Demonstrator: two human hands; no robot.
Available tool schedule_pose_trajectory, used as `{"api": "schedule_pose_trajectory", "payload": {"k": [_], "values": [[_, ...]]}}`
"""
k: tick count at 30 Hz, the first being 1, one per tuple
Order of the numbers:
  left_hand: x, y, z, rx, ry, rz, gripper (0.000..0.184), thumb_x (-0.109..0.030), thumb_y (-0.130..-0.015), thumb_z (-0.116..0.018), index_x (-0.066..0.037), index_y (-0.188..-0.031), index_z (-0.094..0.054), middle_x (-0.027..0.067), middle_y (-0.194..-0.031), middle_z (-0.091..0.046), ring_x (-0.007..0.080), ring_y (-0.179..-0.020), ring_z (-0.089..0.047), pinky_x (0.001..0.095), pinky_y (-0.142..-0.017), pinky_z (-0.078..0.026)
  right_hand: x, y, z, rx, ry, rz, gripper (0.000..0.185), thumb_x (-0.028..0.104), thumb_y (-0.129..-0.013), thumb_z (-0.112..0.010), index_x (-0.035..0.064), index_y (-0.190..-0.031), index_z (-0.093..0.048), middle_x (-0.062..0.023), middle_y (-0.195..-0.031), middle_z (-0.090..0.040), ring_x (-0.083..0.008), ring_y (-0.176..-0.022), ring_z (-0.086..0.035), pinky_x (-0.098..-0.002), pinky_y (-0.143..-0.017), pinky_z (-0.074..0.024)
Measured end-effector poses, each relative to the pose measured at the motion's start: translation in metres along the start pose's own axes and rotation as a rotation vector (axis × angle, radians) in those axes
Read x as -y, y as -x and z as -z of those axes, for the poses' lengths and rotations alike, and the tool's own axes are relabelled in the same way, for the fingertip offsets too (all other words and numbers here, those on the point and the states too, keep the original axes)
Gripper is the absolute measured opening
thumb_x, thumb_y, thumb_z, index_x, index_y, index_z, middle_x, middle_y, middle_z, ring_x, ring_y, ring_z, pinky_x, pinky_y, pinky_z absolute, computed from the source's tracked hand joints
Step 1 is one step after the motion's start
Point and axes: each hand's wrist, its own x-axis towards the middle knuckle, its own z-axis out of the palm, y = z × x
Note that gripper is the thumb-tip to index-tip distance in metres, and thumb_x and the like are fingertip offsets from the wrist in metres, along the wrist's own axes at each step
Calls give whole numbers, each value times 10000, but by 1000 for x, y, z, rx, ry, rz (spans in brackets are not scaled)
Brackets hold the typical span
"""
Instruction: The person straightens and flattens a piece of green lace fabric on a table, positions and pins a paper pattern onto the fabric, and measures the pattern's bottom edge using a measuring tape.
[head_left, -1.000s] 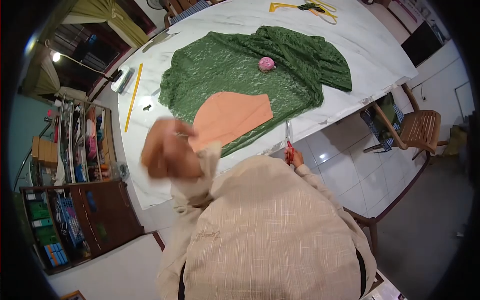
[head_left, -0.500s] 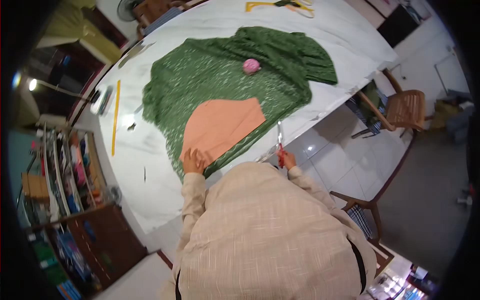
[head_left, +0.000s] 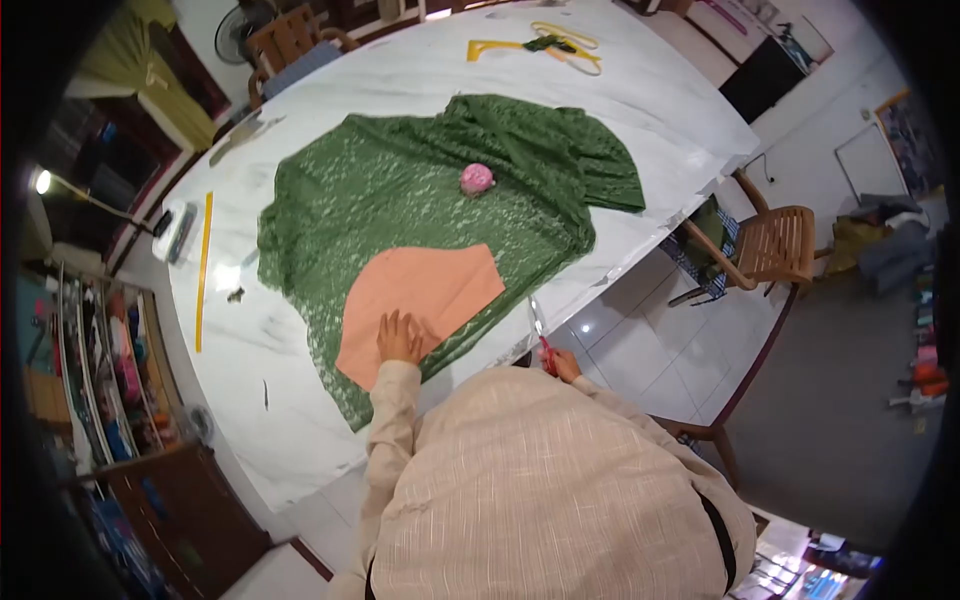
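Observation:
A patterned green fabric lies spread over the white table. On top of it, close to the near edge, rests a flat orange pattern piece. My left hand lies on that piece with its fingers stretched out. My right hand grips the red handles of a pair of scissors at the table's near edge. The blades point away from me, just right of the fabric's lower edge, and look slightly apart. A pink round object, perhaps a pincushion, sits on the green fabric.
A yellow ruler lies along the left of the table. Yellow curved and angled rulers lie at the far side. A wooden chair stands to the right, and a desk lamp is at the left.
My left hand has moved up and right over the orange piece from its lower left corner. The scissors stay in my right hand. The whole view has shifted, with the table appearing lower.

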Motion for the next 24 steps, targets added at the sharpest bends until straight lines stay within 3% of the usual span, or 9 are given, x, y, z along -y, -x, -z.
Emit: {"api": "schedule_pose_trajectory", "payload": {"k": [6, 12, 17, 21, 24], "values": [[-51, -16, -29, 25, -140, 22, 559, -324, -806, -528, -108, -1298, -374, 133, -1373, -311, 390, -1292, -210, 473, -992, -257, 11, -14, 23, 77, 46, 73, 310, 337, -777, -648, 45, -697, -582, -25, -570, -534, -101, -500, -462, -205, -485, -361], [-65, -28, -39, 78, -116, 34, 576, -309, -794, -538, -105, -1302, -362, 137, -1383, -290, 390, -1300, -195, 470, -995, -254, 24, -33, 42, 66, 21, 175, 288, 326, -785, -644, 52, -724, -580, -20, -591, -536, -91, -532, -467, -188, -513, -356], [-61, -29, -40, 101, -139, 34, 591, -282, -773, -554, -100, -1301, -363, 139, -1384, -284, 389, -1301, -193, 470, -996, -255, 14, -45, 40, 25, 205, 222, 264, 307, -783, -647, 53, -770, -575, -16, -605, -537, -85, -513, -449, -189, -489, -347], [-53, -27, -50, 108, -115, 0, 597, -251, -752, -568, -101, -1295, -368, 133, -1389, -276, 391, -1299, -194, 468, -999, -253, 55, -14, 39, 133, -285, 40, 263, 277, -792, -649, 18, -795, -599, -20, -651, -554, -79, -569, -478, -181, -539, -369], [-54, -26, -46, 111, -100, -11, 584, -227, -750, -572, -102, -1288, -381, 131, -1390, -278, 397, -1299, -192, 466, -994, -262, 54, -13, 33, 114, -273, 14, 262, 275, -791, -649, 19, -792, -596, -20, -649, -551, -79, -570, -479, -180, -539, -368]]}}
